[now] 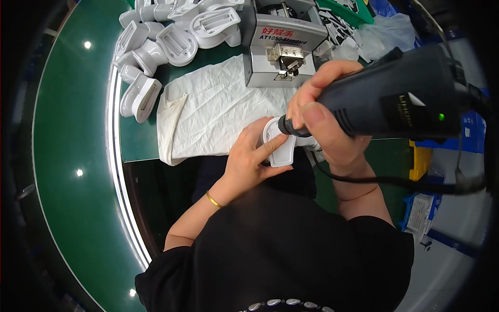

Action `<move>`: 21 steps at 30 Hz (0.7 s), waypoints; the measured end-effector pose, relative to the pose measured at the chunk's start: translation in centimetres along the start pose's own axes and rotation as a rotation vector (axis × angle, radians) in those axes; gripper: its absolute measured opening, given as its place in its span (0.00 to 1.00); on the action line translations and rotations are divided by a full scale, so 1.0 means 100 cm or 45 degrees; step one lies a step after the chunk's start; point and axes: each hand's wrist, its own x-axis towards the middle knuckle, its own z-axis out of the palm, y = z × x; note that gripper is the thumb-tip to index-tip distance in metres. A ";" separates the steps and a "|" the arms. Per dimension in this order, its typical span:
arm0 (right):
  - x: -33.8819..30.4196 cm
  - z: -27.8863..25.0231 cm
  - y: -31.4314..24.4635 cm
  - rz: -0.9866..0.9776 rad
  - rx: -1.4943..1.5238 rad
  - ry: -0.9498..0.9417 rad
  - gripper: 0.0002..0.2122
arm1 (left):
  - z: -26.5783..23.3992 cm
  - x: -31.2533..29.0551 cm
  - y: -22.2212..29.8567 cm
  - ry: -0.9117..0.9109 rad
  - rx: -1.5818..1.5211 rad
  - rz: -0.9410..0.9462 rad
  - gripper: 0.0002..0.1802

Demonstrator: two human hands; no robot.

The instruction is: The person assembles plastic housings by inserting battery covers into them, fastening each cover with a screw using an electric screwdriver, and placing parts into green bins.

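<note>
My left hand [250,158] is closed round a white plastic housing [283,152] at the front edge of the table. In my right hand [332,122] is a black electric screwdriver [387,96], lying almost level, with a small green light glowing near its back end. The ringed nose of the screwdriver meets the upper part of the housing; its bit is hidden. Beneath and beyond my hands spreads a wrinkled white cloth [208,106].
Several similar white housings [176,44] are heaped at the back left. Behind the cloth stands a grey screw feeder [283,41]. A green bin [358,11] and clear plastic bags [387,36] lie at the back right. The screwdriver's black cable [395,180] loops below it.
</note>
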 end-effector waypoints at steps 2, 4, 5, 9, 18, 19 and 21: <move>-0.001 -0.005 0.002 0.068 0.103 -0.158 0.18 | -0.001 -0.001 0.003 0.010 -0.003 -0.015 0.38; 0.005 -0.004 0.001 0.025 0.120 -0.103 0.19 | 0.000 -0.001 0.004 0.003 0.000 -0.027 0.38; 0.007 -0.006 0.001 0.020 0.087 -0.179 0.20 | 0.001 -0.002 0.004 -0.003 -0.004 -0.054 0.38; 0.014 -0.010 0.003 -0.075 0.078 -0.252 0.21 | 0.000 -0.001 0.004 -0.003 0.018 -0.057 0.38; 0.007 -0.011 0.016 -0.026 0.247 -0.089 0.16 | 0.000 0.001 0.005 -0.018 0.051 -0.030 0.39; 0.008 -0.011 0.014 -0.034 0.226 -0.105 0.16 | 0.000 0.000 0.005 -0.017 0.059 -0.034 0.39; 0.006 -0.010 0.014 -0.067 0.189 -0.120 0.18 | 0.001 0.001 0.006 -0.016 0.069 -0.038 0.39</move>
